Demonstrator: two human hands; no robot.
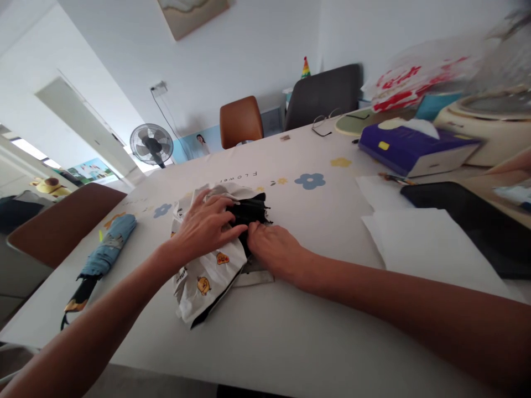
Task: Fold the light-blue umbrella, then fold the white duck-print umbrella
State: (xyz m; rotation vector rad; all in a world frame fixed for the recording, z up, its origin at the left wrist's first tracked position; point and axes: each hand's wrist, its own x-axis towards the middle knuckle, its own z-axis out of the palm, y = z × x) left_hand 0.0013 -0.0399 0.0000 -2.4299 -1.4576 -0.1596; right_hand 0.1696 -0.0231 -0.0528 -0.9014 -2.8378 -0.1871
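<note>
You have the white umbrella [226, 271] lying in loose, crumpled folds toward the middle of the bench [315, 331], nearer its left edge than its right, where both of your arms reach it comfortably. Your left hand [207, 224] rests palm down on top, fingers apart, probably because a broad touch keeps slack cloth from sliding or springing up. Your right hand [276, 251] sits at the side facing the bench's right edge, fingers curled together against the black lining [244, 235]; whether they pinch the cloth or only brace it, you cannot tell from here. The rib tips [267, 210] poke out just beyond that hand, so its low place looks suited to steadying that end. A flap of cloth hangs toward the bench's near edge, perhaps because neither hand covers it. The blue umbrella [110, 243] lies furled along the left edge, handle toward the near left corner, out of your way. Paper sheets [427, 243] and a black tablet [468, 221] lie by the right edge, apart from the cloth.
</note>
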